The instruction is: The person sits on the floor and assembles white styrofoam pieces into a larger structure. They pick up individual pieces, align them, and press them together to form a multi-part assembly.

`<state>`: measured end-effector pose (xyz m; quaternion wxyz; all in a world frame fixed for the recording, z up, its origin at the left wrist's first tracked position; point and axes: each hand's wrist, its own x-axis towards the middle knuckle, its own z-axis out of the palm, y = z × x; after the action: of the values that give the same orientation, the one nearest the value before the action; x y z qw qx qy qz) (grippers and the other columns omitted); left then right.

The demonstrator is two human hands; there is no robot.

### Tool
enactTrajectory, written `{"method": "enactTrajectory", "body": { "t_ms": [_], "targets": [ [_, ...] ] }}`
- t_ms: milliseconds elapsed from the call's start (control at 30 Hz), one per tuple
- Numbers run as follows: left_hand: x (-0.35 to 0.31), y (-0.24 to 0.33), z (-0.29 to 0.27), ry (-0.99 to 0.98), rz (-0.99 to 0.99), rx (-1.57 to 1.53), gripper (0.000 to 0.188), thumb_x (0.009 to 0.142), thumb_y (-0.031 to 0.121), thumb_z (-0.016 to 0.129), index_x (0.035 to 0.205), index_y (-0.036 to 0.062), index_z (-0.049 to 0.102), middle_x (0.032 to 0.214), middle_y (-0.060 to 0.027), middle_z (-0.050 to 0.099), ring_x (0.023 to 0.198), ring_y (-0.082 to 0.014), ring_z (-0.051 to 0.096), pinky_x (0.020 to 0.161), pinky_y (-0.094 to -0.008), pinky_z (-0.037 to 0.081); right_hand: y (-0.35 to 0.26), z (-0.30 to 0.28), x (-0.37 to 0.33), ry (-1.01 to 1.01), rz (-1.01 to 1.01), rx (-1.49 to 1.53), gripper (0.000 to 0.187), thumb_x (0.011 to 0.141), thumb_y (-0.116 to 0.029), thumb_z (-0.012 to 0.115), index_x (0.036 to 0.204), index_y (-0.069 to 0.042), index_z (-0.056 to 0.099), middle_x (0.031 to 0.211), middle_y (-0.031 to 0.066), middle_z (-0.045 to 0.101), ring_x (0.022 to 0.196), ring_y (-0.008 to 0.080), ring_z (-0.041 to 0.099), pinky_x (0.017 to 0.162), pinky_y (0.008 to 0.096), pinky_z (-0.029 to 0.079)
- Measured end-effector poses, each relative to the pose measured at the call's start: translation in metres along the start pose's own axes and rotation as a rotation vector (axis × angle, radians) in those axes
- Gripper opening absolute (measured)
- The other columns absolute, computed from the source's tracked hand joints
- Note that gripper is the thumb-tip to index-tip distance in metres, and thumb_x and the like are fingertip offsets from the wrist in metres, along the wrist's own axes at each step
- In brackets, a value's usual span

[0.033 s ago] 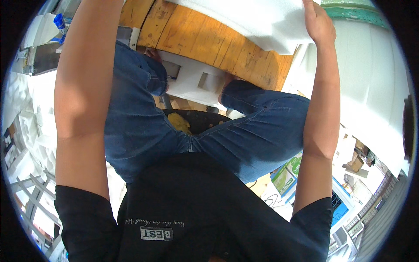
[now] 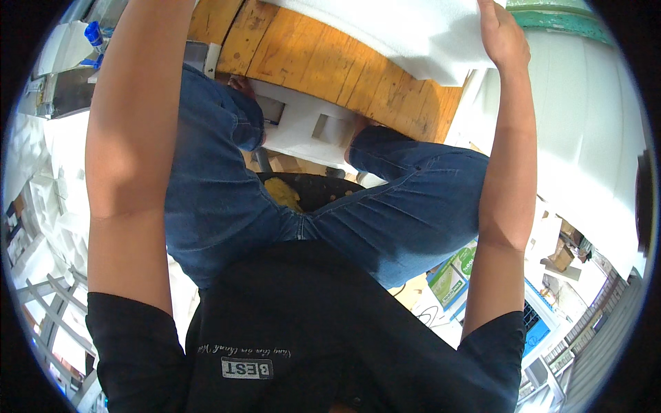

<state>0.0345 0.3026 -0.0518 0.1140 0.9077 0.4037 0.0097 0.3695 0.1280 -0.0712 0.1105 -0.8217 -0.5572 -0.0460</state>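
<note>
A thick white foam block (image 2: 406, 34) lies on the wooden tabletop (image 2: 310, 58) and runs out past the top of the picture. At the block's right end is my right hand (image 2: 506, 40), seemingly against its side. The fingertips of that hand are cut off or hidden, so its grip does not show. Of my left side only the forearm (image 2: 134, 103) shows, reaching up and out at the upper left. My left hand is beyond the picture's edge.
Beneath the table, between my legs, is a white foam piece with square recesses (image 2: 303, 113). White sheet material (image 2: 578, 138) fills the right side beside a green band (image 2: 561, 22). A blue-capped item (image 2: 94, 33) stands upper left. Green-and-white boxes (image 2: 451, 279) sit lower right.
</note>
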Motion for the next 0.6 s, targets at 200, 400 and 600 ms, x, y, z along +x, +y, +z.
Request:
{"method": "enactTrajectory", "body": {
  "t_ms": [200, 400, 600],
  "targets": [
    [-0.006, 0.004, 0.002, 0.038, 0.013, -0.004, 0.079, 0.091, -0.003, 0.049, 0.163, -0.0022, 0.018, 0.172, -0.0212, 0.009, 0.16, -0.0334, 0.007, 0.131, -0.042, 0.011, 0.006, 0.002, 0.0, 0.011, -0.044, 0.01, 0.071, 0.106, -0.06, 0.033, 0.118, -0.002, 0.07, 0.118, 0.0289, 0.068, 0.115, 0.0463, 0.061, 0.101, 0.0506, 0.045],
    [0.003, -0.002, 0.001, 0.033, 0.01, -0.006, 0.079, 0.091, -0.003, 0.05, 0.163, -0.0021, 0.019, 0.172, -0.0208, 0.009, 0.16, -0.033, 0.007, 0.131, -0.0419, 0.01, 0.0, 0.0, 0.005, 0.0, -0.019, 0.038, 0.072, 0.105, -0.06, 0.033, 0.118, -0.001, 0.072, 0.118, 0.0292, 0.068, 0.116, 0.0463, 0.061, 0.101, 0.0504, 0.046],
    [-0.002, 0.007, -0.003, 0.007, -0.023, -0.022, 0.081, 0.091, -0.003, 0.052, 0.164, -0.0013, 0.016, 0.173, -0.0199, 0.008, 0.161, -0.0321, 0.005, 0.131, -0.0429, 0.01, 0.001, 0.001, 0.004, 0.011, -0.007, 0.028, 0.072, 0.105, -0.06, 0.033, 0.119, -0.001, 0.072, 0.119, 0.029, 0.068, 0.117, 0.0463, 0.062, 0.101, 0.05, 0.047]
  ]
}}
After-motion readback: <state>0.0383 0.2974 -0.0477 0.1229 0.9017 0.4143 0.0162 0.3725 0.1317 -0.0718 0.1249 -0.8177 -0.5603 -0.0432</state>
